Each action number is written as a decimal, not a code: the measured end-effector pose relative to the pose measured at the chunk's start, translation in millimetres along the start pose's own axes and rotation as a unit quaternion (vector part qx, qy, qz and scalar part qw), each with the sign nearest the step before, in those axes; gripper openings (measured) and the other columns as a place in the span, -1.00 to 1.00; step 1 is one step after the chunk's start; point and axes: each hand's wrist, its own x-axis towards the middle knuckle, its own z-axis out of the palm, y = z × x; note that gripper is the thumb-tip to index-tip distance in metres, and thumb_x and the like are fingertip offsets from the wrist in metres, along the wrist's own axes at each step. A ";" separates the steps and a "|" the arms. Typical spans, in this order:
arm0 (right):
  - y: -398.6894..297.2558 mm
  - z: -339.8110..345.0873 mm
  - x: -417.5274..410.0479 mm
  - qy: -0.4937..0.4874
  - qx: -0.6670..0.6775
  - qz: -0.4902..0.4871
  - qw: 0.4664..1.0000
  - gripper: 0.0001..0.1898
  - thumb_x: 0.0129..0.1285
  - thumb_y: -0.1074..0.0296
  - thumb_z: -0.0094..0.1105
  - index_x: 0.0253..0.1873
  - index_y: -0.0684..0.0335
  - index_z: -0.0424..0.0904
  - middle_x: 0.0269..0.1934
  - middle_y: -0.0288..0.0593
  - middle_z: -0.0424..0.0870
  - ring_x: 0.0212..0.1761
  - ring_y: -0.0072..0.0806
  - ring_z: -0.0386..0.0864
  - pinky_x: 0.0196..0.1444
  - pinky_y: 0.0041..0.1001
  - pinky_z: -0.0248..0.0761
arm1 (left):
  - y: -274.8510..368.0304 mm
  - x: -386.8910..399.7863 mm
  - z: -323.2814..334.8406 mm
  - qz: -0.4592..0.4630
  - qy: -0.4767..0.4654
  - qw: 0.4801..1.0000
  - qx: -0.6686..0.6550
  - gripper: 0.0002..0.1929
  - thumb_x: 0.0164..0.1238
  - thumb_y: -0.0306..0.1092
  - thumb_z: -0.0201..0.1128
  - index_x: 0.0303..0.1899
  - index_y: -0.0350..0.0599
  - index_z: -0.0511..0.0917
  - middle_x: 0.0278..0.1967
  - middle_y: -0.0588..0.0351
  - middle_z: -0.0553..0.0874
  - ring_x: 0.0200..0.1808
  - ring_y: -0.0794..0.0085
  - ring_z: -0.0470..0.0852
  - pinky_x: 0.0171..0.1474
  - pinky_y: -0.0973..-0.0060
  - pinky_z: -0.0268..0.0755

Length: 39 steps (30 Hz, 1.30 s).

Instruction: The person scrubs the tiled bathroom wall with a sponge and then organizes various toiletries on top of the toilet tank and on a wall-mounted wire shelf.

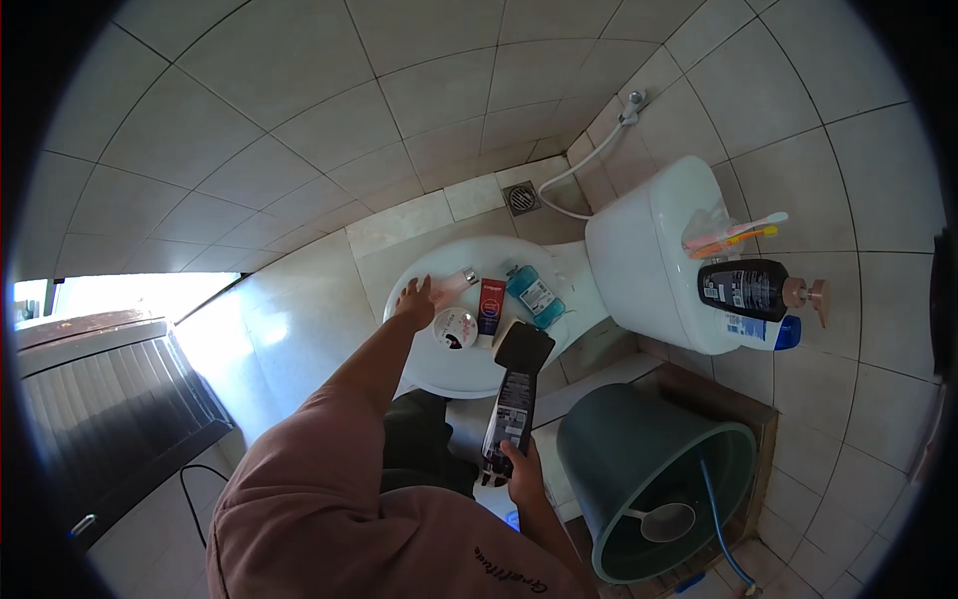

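My left hand [414,302] is over the left end of a pink bottle [451,284] with a silver cap, lying on the white toilet lid [419,367]. Its fingers cover that end, so the grip is unclear. My right hand [525,472] holds a long black container [513,408] bearing printed writing; its dark square end [525,347] reaches over the lid's edge. Beside the pink bottle sits a round white tub [455,328]. A red and blue Colgate toothpaste box or tube [490,307] lies next to a bottle of blue-green liquid [536,296]. A pale object [507,331] is partly hidden behind the container.
On the cistern [636,262] are toothbrushes [737,236], a black pump bottle [742,289] and a white bottle with a blue cap [763,331]. A large green bucket [629,442] with a dipper [666,522] and a blue hose [715,502] stands at right. A spray hose [576,176] hangs near a floor drain [522,198].
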 end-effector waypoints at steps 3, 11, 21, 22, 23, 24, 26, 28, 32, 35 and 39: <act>-1.6 13.4 4.5 -0.001 -0.008 -0.001 1.000 -0.52 0.12 0.33 0.22 0.10 0.33 0.27 -0.11 -0.16 0.49 -0.10 -0.47 0.48 -0.06 -0.48 0.36 | 0.2 -9.6 1.5 0.092 0.142 0.981 -0.099 -0.48 0.17 -0.36 0.05 0.22 -0.02 0.23 0.17 -0.05 0.30 0.15 0.05 0.33 0.12 0.27 0.28; -11.2 30.9 3.4 -0.077 -0.034 0.000 0.996 -0.47 0.13 0.39 0.21 0.18 0.30 0.21 -0.07 -0.19 0.47 -0.07 -0.47 0.45 0.03 -0.45 0.31 | 63.3 -137.4 -47.7 0.040 -0.431 0.776 -0.459 -0.20 0.08 0.05 0.25 0.26 -0.07 0.05 0.05 -0.01 0.40 0.11 0.25 0.36 0.07 0.12 0.28; 7.2 6.9 -13.2 -0.013 -0.187 -0.126 0.974 -0.48 0.21 0.44 0.03 0.28 0.15 0.15 0.01 -0.10 0.40 0.02 -0.43 0.40 0.03 -0.40 0.30 | 80.4 -131.0 -89.4 0.236 -0.067 0.867 -0.433 -0.46 -0.09 -0.34 0.44 -0.04 -0.18 0.38 -0.21 0.11 0.60 -0.13 0.49 0.54 -0.01 0.47 0.37; 8.9 -3.2 -19.1 -0.021 -0.174 -0.080 0.981 -0.52 0.22 0.42 0.03 0.25 0.16 0.19 -0.01 -0.11 0.41 -0.02 -0.44 0.43 0.00 -0.42 0.32 | 93.2 -137.7 -112.4 0.188 -0.058 0.890 -0.410 -0.49 -0.12 -0.37 0.44 -0.08 -0.15 0.40 -0.25 0.12 0.61 -0.18 0.49 0.57 -0.03 0.51 0.38; 13.0 -11.2 -24.8 -0.028 -0.160 -0.032 0.986 -0.55 0.22 0.40 0.03 0.22 0.18 0.23 -0.02 -0.12 0.43 -0.06 -0.45 0.45 -0.03 -0.45 0.33 | 86.4 -115.7 -98.2 0.294 0.079 0.893 -0.333 -0.50 -0.12 -0.38 0.44 -0.09 -0.13 0.40 -0.27 0.11 0.62 -0.21 0.46 0.58 -0.05 0.52 0.40; 18.7 -17.1 -30.3 -0.025 -0.157 -0.037 0.987 -0.55 0.22 0.40 0.03 0.22 0.18 0.23 -0.02 -0.12 0.43 -0.06 -0.45 0.45 -0.03 -0.45 0.33 | 86.0 -105.3 -99.0 0.282 0.090 0.893 -0.340 -0.50 -0.12 -0.37 0.44 -0.09 -0.15 0.41 -0.26 0.10 0.63 -0.20 0.45 0.58 -0.05 0.51 0.40; 33.1 -28.1 -43.1 -0.010 -0.143 -0.018 0.990 -0.61 0.23 0.37 0.02 0.17 0.19 0.30 -0.06 -0.14 0.45 -0.13 -0.48 0.48 -0.09 -0.51 0.33 | 85.7 -86.2 -100.1 0.276 0.096 0.893 -0.343 -0.51 -0.11 -0.36 0.43 -0.08 -0.16 0.41 -0.25 0.09 0.63 -0.19 0.44 0.59 -0.05 0.50 0.40; 53.6 -40.7 -50.8 0.000 -0.132 -0.021 0.991 -0.62 0.24 0.37 0.02 0.16 0.20 0.31 -0.06 -0.16 0.46 -0.14 -0.50 0.48 -0.11 -0.53 0.33 | 81.5 -67.9 -92.7 0.216 0.100 0.920 -0.312 -0.50 -0.09 -0.34 0.41 -0.04 -0.16 0.42 -0.21 0.07 0.63 -0.15 0.43 0.58 -0.04 0.49 0.40; 75.0 -46.3 -60.2 0.026 -0.148 -0.004 0.989 -0.63 0.23 0.38 0.01 0.14 0.22 0.33 -0.09 -0.18 0.48 -0.16 -0.53 0.48 -0.16 -0.57 0.33 | 70.2 -52.8 -72.0 0.208 0.096 0.927 -0.298 -0.45 -0.11 -0.25 0.41 0.00 -0.13 0.43 -0.18 0.00 0.64 -0.11 0.33 0.60 -0.02 0.48 0.39; 97.6 -55.7 -59.4 0.041 -0.187 -0.049 0.980 -0.65 0.22 0.40 0.04 0.11 0.25 0.36 -0.15 -0.18 0.52 -0.20 -0.53 0.51 -0.21 -0.57 0.36 | 80.9 -50.4 -65.2 0.209 0.087 0.910 -0.348 -0.47 -0.09 -0.27 0.40 -0.01 -0.13 0.43 -0.19 0.00 0.64 -0.12 0.34 0.59 -0.01 0.48 0.38; 105.3 -53.3 -61.6 0.057 -0.150 -0.061 0.985 -0.67 0.19 0.43 0.07 0.08 0.27 0.40 -0.20 -0.18 0.55 -0.25 -0.52 0.53 -0.25 -0.57 0.38 | 89.9 -50.7 -61.6 0.230 0.076 0.910 -0.337 -0.51 -0.10 -0.33 0.39 -0.04 -0.12 0.44 -0.20 0.03 0.64 -0.13 0.35 0.59 -0.01 0.49 0.37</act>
